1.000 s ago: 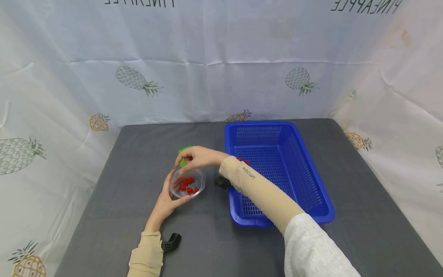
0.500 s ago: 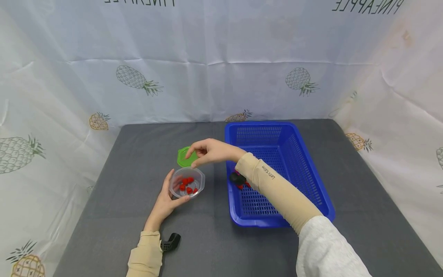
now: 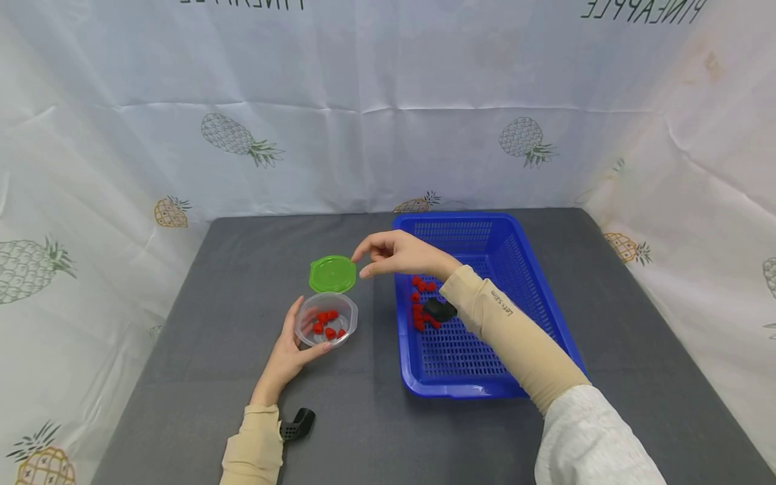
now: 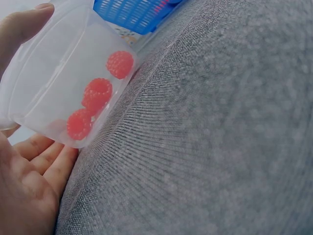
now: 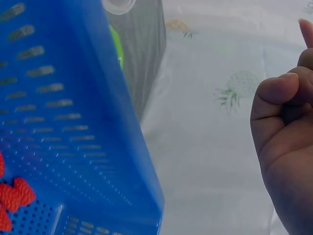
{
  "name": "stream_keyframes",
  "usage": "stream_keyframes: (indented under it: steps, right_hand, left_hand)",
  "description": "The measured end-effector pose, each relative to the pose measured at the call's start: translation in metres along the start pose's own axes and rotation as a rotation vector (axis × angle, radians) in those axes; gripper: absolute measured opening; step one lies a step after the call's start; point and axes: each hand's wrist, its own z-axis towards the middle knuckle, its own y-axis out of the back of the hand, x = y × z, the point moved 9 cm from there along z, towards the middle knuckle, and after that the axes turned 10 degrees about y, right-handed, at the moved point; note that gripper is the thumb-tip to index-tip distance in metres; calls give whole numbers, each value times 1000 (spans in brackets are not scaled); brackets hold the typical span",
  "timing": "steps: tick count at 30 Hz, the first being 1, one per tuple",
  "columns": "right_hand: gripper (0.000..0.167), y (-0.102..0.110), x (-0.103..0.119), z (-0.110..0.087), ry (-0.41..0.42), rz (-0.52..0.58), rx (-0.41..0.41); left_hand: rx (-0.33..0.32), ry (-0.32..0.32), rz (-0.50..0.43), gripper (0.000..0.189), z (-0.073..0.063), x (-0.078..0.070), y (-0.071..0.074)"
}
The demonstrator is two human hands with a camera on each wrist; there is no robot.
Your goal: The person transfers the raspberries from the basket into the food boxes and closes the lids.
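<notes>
My left hand [image 3: 285, 357] grips a clear plastic tub [image 3: 352, 311] at its side, thumb at the near rim and fingers around the far side. Several red raspberries [image 4: 98, 93] lie on the tub's bottom. Just behind the tub, a green lid [image 3: 333, 273] lies flat on the table. My right hand [image 3: 406, 256] hovers over the left rim of a blue basket [image 3: 442, 391], thumb and index finger apart, the other fingers loosely curled, with nothing between them. Below it, more raspberries [image 3: 418, 310] sit along the basket's left side.
The grey table [image 3: 242, 296] carries the tub, lid and basket. A white pineapple-print cloth [image 3: 364, 155] hangs at the back and both sides. Black wrist devices are on the left wrist [image 3: 298, 426] and right wrist [image 3: 439, 310].
My right hand has lifted away from the tub and moved right to the basket's rim, uncovering the green lid and the basket's raspberries. The left hand and tub stay put.
</notes>
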Motion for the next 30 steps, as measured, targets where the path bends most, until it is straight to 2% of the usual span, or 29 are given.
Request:
stream_keyframes:
  steps: [6,16,21,30]
  right_hand:
    - [26,15,-3,-18,-6,-21,-55]
    - [29,34,-26,-47,-26,58,-116]
    - [36,39,-39,-59,-59,79,-126]
    - [30,50,-63,-79,-165,59,-153]
  left_hand:
    - [16,-23,-29,102,-1,-3,-1]
    - [24,-15,-40,102,-1,-1,0]
    - [33,-19,-60,102,0,-1,0]
    - [27,-6,-45,102,-2,0,1]
